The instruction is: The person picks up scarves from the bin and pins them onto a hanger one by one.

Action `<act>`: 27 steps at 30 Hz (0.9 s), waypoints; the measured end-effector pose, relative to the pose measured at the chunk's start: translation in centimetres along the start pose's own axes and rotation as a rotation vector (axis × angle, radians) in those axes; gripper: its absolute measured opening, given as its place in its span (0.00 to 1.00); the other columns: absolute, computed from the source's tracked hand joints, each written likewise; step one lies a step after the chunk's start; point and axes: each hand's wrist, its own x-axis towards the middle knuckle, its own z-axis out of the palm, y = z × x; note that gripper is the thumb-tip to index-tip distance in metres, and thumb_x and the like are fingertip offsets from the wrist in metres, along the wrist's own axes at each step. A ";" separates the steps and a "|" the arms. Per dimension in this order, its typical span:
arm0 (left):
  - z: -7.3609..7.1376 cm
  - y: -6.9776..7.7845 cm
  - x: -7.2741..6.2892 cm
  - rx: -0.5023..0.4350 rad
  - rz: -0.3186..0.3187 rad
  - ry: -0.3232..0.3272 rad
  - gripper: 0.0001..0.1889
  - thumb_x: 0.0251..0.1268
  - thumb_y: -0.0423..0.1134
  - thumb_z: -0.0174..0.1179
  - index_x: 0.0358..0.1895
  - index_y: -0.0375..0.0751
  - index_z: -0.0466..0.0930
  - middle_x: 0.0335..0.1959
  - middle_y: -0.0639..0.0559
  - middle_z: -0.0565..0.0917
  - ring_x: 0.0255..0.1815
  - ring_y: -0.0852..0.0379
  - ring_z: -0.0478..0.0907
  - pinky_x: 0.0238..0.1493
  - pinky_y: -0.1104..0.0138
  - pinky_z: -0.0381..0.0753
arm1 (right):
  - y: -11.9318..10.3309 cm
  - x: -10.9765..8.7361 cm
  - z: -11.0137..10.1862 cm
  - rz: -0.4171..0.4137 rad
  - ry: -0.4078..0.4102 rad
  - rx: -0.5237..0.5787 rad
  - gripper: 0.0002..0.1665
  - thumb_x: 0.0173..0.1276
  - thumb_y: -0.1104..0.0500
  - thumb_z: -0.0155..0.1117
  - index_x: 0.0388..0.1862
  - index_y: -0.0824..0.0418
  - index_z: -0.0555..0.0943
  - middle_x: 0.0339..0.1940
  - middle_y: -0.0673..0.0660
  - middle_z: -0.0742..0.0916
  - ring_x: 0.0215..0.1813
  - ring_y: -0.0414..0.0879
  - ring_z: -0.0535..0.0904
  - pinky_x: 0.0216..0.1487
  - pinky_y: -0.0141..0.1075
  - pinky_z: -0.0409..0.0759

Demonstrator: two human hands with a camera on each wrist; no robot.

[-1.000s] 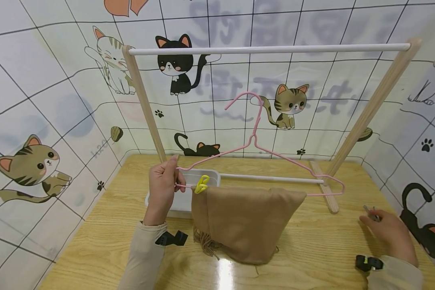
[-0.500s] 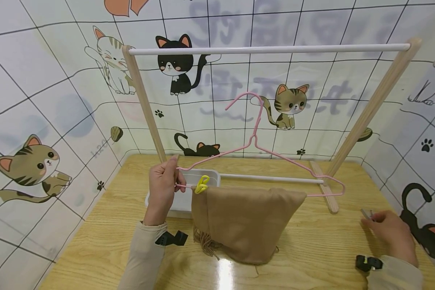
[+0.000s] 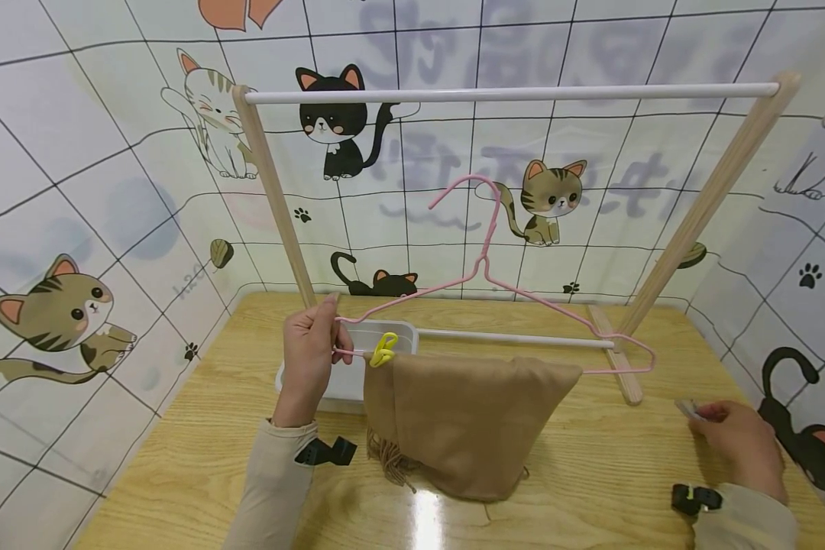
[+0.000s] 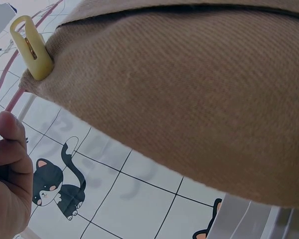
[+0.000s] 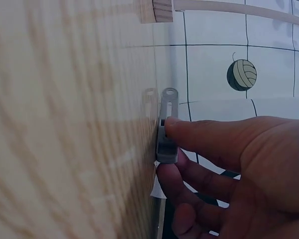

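Note:
At the left end of a pink wire hanger [image 3: 522,292], my left hand [image 3: 307,355] grips the wire with curled fingers. A brown fringed scarf [image 3: 467,420] drapes over the hanger's bottom bar, its lower part reaching down toward the table. One yellow clothespin [image 3: 383,349] pinches the scarf to the bar near my left fingers; the left wrist view shows that clothespin [image 4: 32,50] at the scarf's corner. Far to the right, my right hand [image 3: 739,443] pinches a grey clothespin [image 5: 168,144] between thumb and fingers, close against the tabletop.
A rack with wooden legs [image 3: 708,210] and a white top rail [image 3: 509,95] stands behind the hanger. Its lower white bar [image 3: 516,338] runs near the table. A white bin [image 3: 344,386] sits behind the scarf at left. Cat-printed sheeting [image 3: 412,244] surrounds the wooden table [image 3: 199,458].
The grey clothespin has turned in my right fingers and now points more to the left. My right hand has shifted slightly. The left hand, hanger and scarf have hardly moved.

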 end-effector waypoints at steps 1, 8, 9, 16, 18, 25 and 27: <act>0.0 0.0 0.0 -0.001 0.000 0.000 0.34 0.80 0.47 0.52 0.13 0.26 0.64 0.06 0.47 0.74 0.06 0.58 0.69 0.10 0.71 0.62 | -0.1 -0.1 0.0 0.004 -0.002 -0.003 0.27 0.70 0.54 0.65 0.58 0.74 0.74 0.57 0.78 0.77 0.55 0.72 0.73 0.46 0.59 0.71; 0.0 0.1 0.0 -0.003 -0.001 -0.001 0.34 0.81 0.46 0.52 0.13 0.26 0.64 0.06 0.47 0.75 0.05 0.58 0.69 0.10 0.71 0.62 | -0.7 -0.4 -0.8 -0.026 -0.046 -0.019 0.40 0.75 0.47 0.54 0.70 0.79 0.61 0.63 0.83 0.73 0.59 0.77 0.72 0.54 0.64 0.73; 0.0 0.1 0.0 -0.004 -0.001 -0.002 0.34 0.81 0.46 0.52 0.13 0.26 0.64 0.06 0.47 0.74 0.05 0.58 0.69 0.10 0.71 0.62 | -0.8 -0.4 -0.9 -0.026 -0.039 -0.010 0.42 0.75 0.47 0.53 0.72 0.78 0.59 0.63 0.83 0.73 0.60 0.77 0.72 0.55 0.64 0.73; 0.0 0.0 0.0 -0.013 0.003 -0.002 0.35 0.80 0.47 0.52 0.13 0.26 0.64 0.06 0.47 0.74 0.05 0.58 0.69 0.10 0.70 0.62 | -1.3 -0.9 -1.5 -0.009 0.041 0.045 0.45 0.75 0.45 0.53 0.77 0.74 0.54 0.63 0.82 0.72 0.58 0.76 0.72 0.52 0.64 0.72; 0.0 0.1 0.0 -0.009 0.002 0.000 0.34 0.80 0.47 0.52 0.13 0.26 0.64 0.06 0.47 0.75 0.05 0.58 0.69 0.10 0.70 0.62 | -1.4 -0.9 -1.6 -0.008 0.053 0.053 0.45 0.75 0.45 0.52 0.77 0.73 0.54 0.63 0.82 0.72 0.58 0.75 0.72 0.51 0.63 0.72; 0.0 0.1 0.0 0.000 -0.004 0.004 0.34 0.81 0.46 0.52 0.13 0.28 0.64 0.07 0.47 0.75 0.05 0.58 0.69 0.10 0.71 0.63 | -1.8 -1.1 -1.8 -0.035 0.102 0.128 0.44 0.76 0.44 0.49 0.76 0.75 0.57 0.64 0.79 0.72 0.59 0.72 0.73 0.42 0.51 0.72; 0.0 0.1 0.0 0.000 -0.003 0.004 0.34 0.81 0.47 0.52 0.13 0.27 0.64 0.07 0.47 0.75 0.06 0.58 0.69 0.10 0.71 0.63 | -1.9 -1.2 -1.8 -0.036 0.123 0.145 0.43 0.77 0.43 0.47 0.75 0.74 0.59 0.64 0.78 0.73 0.58 0.71 0.73 0.40 0.46 0.69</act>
